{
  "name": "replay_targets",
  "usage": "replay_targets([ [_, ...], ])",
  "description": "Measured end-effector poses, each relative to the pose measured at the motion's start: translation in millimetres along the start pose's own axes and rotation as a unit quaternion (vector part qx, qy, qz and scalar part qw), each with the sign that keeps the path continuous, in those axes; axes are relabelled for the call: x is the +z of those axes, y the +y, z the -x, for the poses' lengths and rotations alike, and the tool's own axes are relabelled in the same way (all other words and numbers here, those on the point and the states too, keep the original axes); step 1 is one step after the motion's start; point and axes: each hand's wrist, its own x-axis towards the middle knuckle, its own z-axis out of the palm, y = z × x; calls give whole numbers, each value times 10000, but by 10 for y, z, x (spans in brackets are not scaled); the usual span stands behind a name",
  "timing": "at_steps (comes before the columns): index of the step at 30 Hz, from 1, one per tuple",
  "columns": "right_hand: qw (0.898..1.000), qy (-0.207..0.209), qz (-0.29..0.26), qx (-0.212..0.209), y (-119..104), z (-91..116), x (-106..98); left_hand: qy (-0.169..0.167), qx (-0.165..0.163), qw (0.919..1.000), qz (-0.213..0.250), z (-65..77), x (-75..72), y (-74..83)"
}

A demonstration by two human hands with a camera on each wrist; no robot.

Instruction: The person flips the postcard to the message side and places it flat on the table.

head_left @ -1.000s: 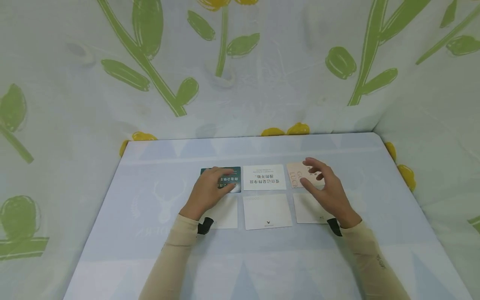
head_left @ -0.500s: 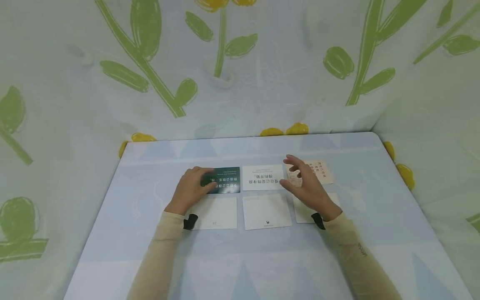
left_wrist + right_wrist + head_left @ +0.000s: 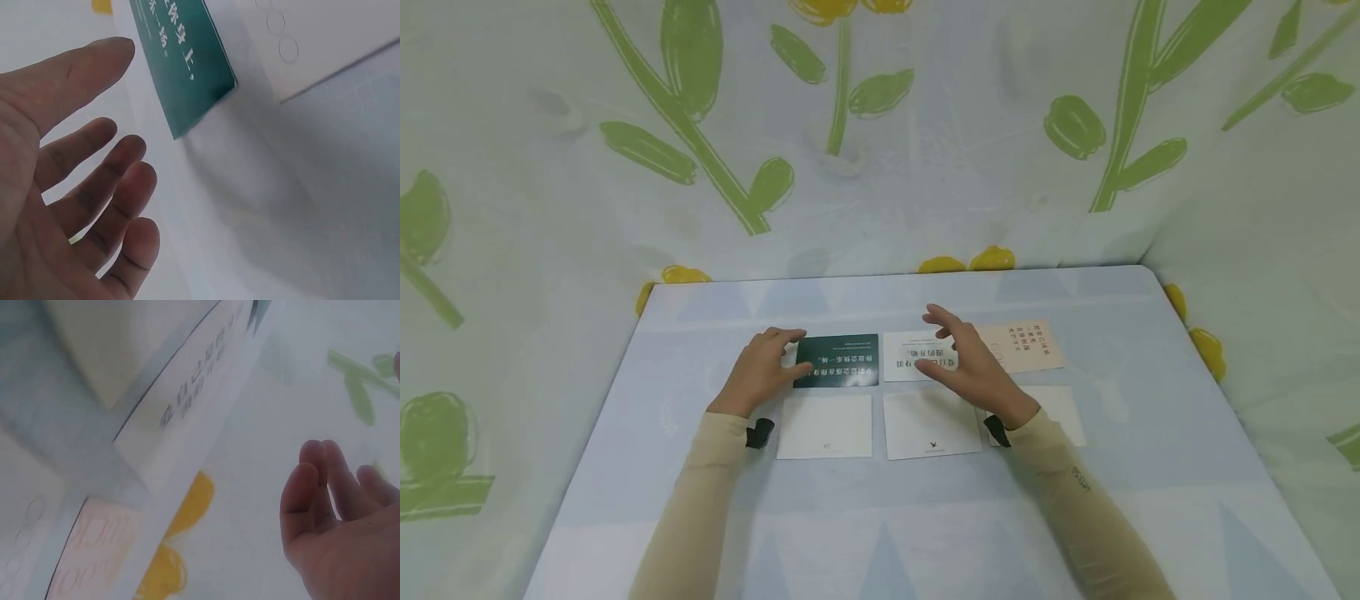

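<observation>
In the head view my left hand [image 3: 754,372] is at the left end of a dark green card [image 3: 842,371] with white writing. Its fingers are relaxed, and the left wrist view has them apart from the green card [image 3: 187,62], holding nothing. My right hand [image 3: 973,371] is held over the right part of a white card [image 3: 901,343] with black writing and hides some of it. Loosely bent, the right fingers [image 3: 300,494] hold nothing. A pale pink card [image 3: 1033,343] with reddish writing lies right of that hand.
Nearer the person, three plain white cards form a second row: a left one [image 3: 825,427], a middle one [image 3: 928,421] and a right one [image 3: 1060,408] partly under the right wrist. All lie on a pale blue patterned table [image 3: 625,467]. Behind it hangs a leaf-print cloth [image 3: 925,192].
Both hands have moved left. The left hand has come off most of the green card to its left end; the right has passed from the pink card to the white written card. The cards stay put.
</observation>
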Motion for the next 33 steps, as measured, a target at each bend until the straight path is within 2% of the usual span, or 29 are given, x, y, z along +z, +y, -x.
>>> replay_targets([
  [6,9993,-363,-66,86,-69,-126,140,-184,-88,9996,-170,-53,-38,-43],
  [14,9964,-777,-142,311,-145,-276,308,-482,-22,9982,-358,-122,-72,-114],
  [21,9940,-958,150,496,-117,-401,416,-782,-68,9963,-339,-190,-103,-131],
  [24,9923,-1016,278,644,-120,-459,458,-804,-104,9959,-397,-212,-110,-129],
  [30,9866,-997,897,934,-141,-555,545,-773,-267,9957,-439,-214,-89,-127],
  [33,9843,-1023,995,1042,-150,-586,580,-777,-337,9955,-431,-212,-59,-126],
])
